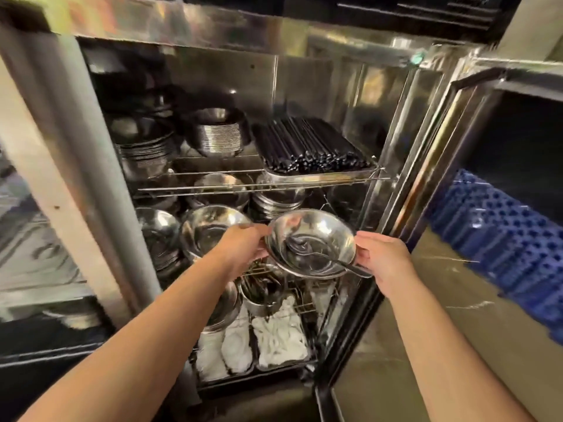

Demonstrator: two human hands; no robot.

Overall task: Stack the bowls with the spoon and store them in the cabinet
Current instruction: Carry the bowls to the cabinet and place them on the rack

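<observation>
Left hand (pixel 243 243) and right hand (pixel 382 257) grip the stacked steel bowls (pixel 307 239), spoon (pixel 335 260) inside, before the cabinet's (pixel 396 117) middle shelf; keep them level while sliding in.

- Bowls (pixel 310 242): polished, mirror-glossy metal.
- Spoon (pixel 332 258): shiny metal.
- Cabinet (pixel 390 95): reflective steel walls, wire shelf (pixel 262 184).
- Cloths (pixel 278 339): white, rough-textured.
- Crate (pixel 499 236): blue perforated plastic, matt.
</observation>
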